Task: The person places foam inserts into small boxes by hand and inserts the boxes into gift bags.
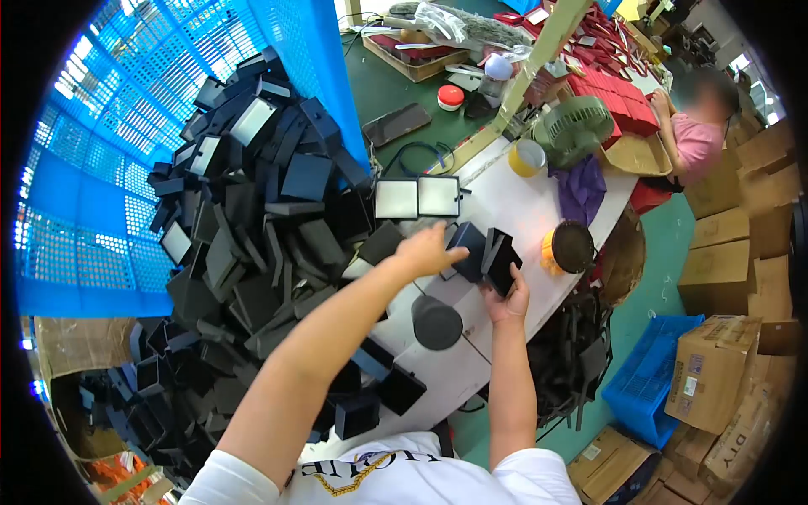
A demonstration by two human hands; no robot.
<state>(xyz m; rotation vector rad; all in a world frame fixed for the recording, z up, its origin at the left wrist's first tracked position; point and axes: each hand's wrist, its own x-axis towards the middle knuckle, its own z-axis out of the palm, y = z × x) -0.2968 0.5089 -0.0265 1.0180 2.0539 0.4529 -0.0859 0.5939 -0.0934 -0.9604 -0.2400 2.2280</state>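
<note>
Black and hinged, the small box (497,255) sits in the grip of my right hand (507,301), fingers along its near side. My left hand (423,250) is apart from it, fingers spread, just beside a dark blue box (470,249); I cannot tell whether they touch. With only one hand on the black box, a loose grip could let it tip or drop. My left thumb could nudge the blue box into it. Nearer me, a dark round container (437,323) stands where a forearm swing might knock it. Farther left, the pile of boxes (324,244) leans out steeply and could slump onto the white bench (515,204), perhaps scuffing the open white-lined case (396,200) at the far side.
</note>
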